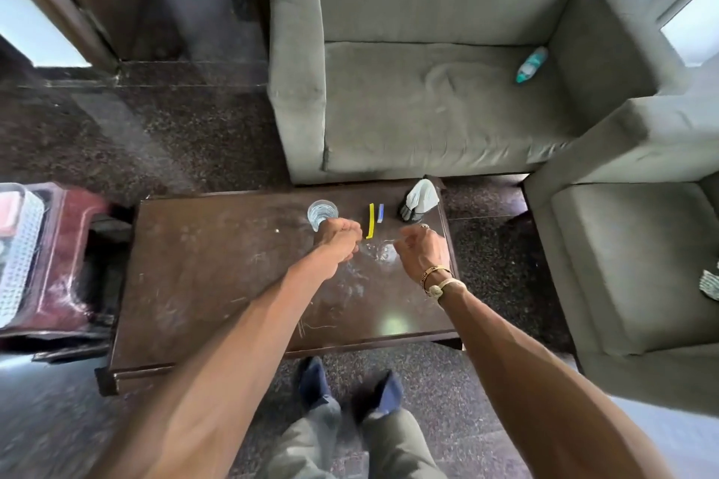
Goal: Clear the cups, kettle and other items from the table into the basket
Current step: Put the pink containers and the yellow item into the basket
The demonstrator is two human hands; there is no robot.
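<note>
Both arms reach out over the table (202, 284). The left hand (339, 239) is curled around the base of a clear glass (322, 212) — gripping it, it seems, to lift it. The right hand (420, 249) is loosely closed; whether it holds a second glass under it I cannot tell. Beyond lie a yellow stick (370, 221), a blue one (380, 213) and a napkin holder (419, 200). The basket (19, 245) waits well to the left — within a carry.

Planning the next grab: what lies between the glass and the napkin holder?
In the head view, a yellow stick and a blue stick lie between the glass and napkin holder.
</note>
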